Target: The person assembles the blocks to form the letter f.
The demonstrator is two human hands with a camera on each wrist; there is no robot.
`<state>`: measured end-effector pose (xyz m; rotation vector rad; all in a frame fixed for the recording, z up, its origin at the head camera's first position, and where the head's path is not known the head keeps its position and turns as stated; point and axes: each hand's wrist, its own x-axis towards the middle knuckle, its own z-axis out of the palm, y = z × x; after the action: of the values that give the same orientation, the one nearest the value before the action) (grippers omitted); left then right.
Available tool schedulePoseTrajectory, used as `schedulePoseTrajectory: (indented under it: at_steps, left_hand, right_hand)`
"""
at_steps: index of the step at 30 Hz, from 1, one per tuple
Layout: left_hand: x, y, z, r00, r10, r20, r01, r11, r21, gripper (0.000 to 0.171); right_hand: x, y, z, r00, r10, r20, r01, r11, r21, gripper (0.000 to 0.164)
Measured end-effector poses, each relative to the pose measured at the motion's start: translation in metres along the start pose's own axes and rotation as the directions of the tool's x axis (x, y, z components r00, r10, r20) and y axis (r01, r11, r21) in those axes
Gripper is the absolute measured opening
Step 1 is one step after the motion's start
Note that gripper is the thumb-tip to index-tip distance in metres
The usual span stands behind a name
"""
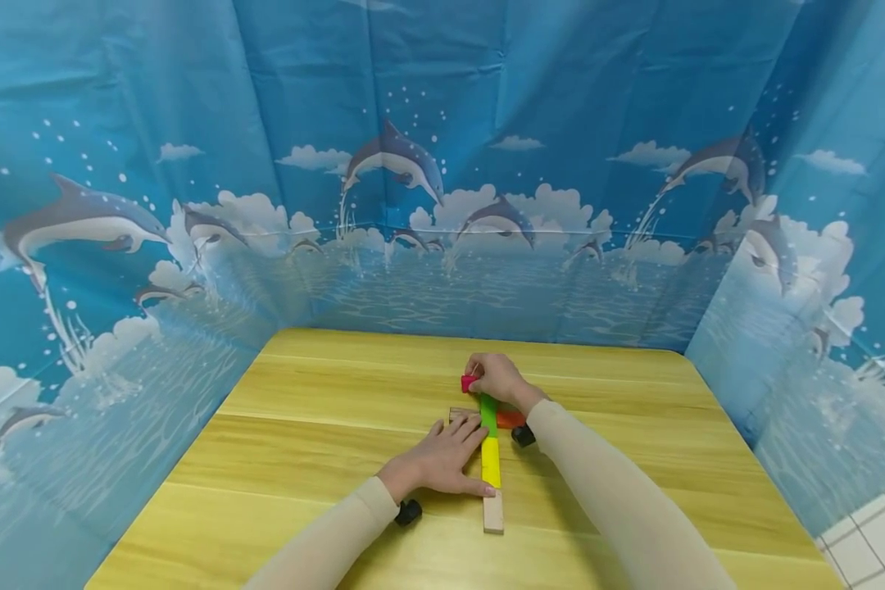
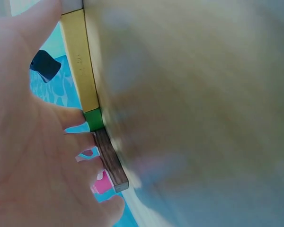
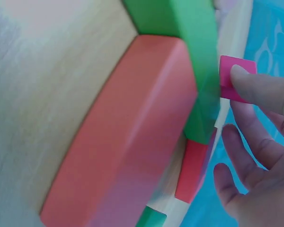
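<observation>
Thumb and fingers of my right hand (image 1: 503, 381) pinch a small pink block (image 3: 236, 78) beside the far end of a green block (image 1: 488, 414). My left hand (image 1: 442, 459) lies with spread fingers along the left side of the row, its thumb at the joint between a yellow block (image 1: 491, 463) and a pale wooden block (image 1: 493, 513). Green, yellow and pale blocks run in one line. A dark brown block (image 2: 111, 161) juts left by the left fingertips. An orange-red block (image 3: 128, 132) meets the green one from the right, partly hidden by the right arm in the head view.
In the right wrist view, a red block (image 3: 191, 170) adjoins the green block's end, and another green piece (image 3: 151, 217) shows at the bottom edge. The wood-grain table (image 1: 280, 426) ends at a blue dolphin-print curtain (image 1: 457, 279) behind and at both sides.
</observation>
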<state>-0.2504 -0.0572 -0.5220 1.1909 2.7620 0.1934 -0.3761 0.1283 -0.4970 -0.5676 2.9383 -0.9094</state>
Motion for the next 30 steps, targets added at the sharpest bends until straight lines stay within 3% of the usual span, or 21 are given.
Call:
schedulePoseTrajectory:
  at_steps: [7,17,30]
  left_hand:
    - [0.001,-0.003,-0.004,1.000,-0.016,0.012,0.016,1.000,0.014,0.107]
    - [0.000,0.000,-0.008,0.999,-0.022,0.026,0.024,0.998,-0.061,0.100]
    - [0.000,0.009,-0.006,1.000,-0.001,-0.016,-0.001,0.990,-0.144,0.096]
  right_hand:
    - [-0.001,-0.001,-0.015,0.999,-0.020,-0.046,0.025,0.994,0.103,0.015]
    - [-0.012,0.019,-0.035,0.996,0.047,-0.071,-0.028,0.966,0.257,0.024]
    - [-0.027,0.048,-0.044,0.979,0.120,-0.165,-0.065,0.949,0.307,0.024]
